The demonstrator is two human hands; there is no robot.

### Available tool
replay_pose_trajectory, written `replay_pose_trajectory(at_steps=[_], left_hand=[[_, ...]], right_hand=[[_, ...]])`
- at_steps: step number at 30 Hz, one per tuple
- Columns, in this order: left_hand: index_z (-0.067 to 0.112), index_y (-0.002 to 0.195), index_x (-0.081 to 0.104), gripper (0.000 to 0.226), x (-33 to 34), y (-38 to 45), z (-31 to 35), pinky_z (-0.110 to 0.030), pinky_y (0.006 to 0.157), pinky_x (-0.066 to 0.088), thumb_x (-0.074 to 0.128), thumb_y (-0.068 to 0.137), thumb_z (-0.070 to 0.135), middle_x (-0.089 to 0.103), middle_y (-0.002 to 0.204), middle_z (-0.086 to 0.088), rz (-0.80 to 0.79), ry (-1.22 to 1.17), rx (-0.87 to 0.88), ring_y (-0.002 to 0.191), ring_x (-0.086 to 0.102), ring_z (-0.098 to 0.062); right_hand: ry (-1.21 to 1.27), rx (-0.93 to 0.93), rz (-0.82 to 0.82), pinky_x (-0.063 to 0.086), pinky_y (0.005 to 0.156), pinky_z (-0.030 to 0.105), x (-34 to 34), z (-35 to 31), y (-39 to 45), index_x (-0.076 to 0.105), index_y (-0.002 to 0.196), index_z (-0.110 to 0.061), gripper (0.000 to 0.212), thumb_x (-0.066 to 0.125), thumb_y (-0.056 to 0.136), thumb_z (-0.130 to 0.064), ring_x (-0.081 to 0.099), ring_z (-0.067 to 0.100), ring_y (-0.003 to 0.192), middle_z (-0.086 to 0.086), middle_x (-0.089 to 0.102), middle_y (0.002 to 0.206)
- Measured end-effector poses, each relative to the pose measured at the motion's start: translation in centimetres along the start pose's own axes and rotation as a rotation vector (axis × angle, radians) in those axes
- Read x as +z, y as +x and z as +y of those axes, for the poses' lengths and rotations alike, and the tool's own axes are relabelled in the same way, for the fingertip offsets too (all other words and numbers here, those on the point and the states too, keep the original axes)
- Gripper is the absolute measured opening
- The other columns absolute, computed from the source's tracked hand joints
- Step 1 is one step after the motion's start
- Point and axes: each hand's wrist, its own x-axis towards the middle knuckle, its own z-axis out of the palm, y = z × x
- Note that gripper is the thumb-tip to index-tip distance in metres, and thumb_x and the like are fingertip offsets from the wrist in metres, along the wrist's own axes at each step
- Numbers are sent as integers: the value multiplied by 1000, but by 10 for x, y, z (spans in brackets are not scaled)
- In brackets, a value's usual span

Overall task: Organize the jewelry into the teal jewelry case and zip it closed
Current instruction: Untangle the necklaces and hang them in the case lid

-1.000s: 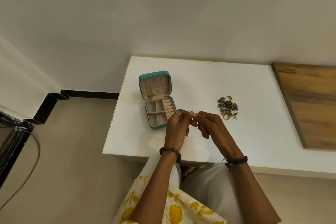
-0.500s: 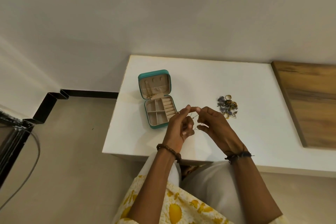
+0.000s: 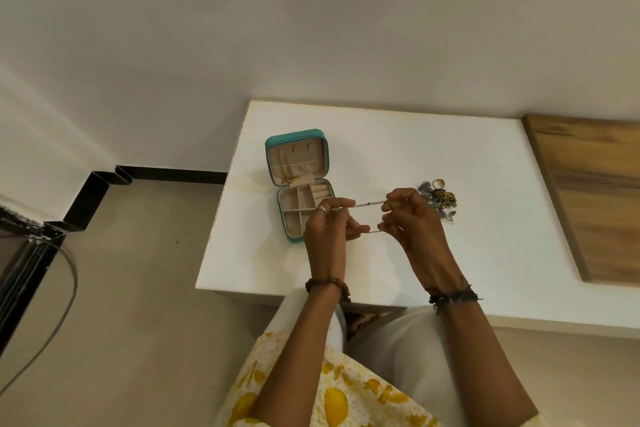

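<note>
Nearest the camera, the person's two forearms reach forward over the near edge of the white table (image 3: 398, 135). The left hand (image 3: 325, 229) is curled closed, its fingertips pinching one end of a thin silver chain (image 3: 363, 204). The right hand (image 3: 412, 215) is likewise curled closed, pinching the other end. The chain runs as two taut strands between the hands, an upper and a lower strand, held above the tabletop.

Just beyond and beside the left hand, the teal jewelry case (image 3: 301, 184) lies open; the left knuckles overlap its near right corner. A small gold item (image 3: 290, 180) rests at the lid's lower edge.

Just beyond the right hand, touching its outline, lies the pile of remaining jewelry (image 3: 441, 198).
</note>
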Motion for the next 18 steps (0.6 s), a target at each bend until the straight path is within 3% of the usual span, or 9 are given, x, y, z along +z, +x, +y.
replay_pose_trajectory(at_steps=[3,7,11,15,18], left_hand=[[19,77,61,26,1,-2,-1,-21,60,56,44,94,8,65,74,3,0,26,36,57,66,-6],[21,66,60,37,4,0,-1,-24,70,51,43,88,-3,64,73,6,-86,108,-13,74,62,-7],[19,65,59,42,0,7,4,-28,70,45,39,82,-14,65,52,13,-196,109,-189,67,60,-7],[22,76,59,38,-9,5,14,-30,76,44,39,86,-10,63,48,13,-288,67,-252,72,57,-10],[26,85,57,39,-20,5,23,-27,73,44,47,82,-12,64,51,14,-383,91,-201,73,56,-9]], right_hand=[[-239,-123,113,56,71,23,0,5,-1,61,87,-16,30,49,85,11,64,3,71,1,66,85],[-213,-118,251,56,72,22,-1,8,0,68,97,-13,17,58,87,-4,65,7,67,0,68,91],[-45,41,142,53,65,18,1,-4,-4,70,93,-11,19,53,90,-5,58,8,59,-2,67,71],[-228,65,10,39,60,22,8,-15,-6,72,89,-11,21,51,91,-11,42,5,48,-4,53,57],[-359,12,-50,38,58,22,21,-31,-3,73,83,-12,18,56,88,-11,42,6,49,-4,50,52]])
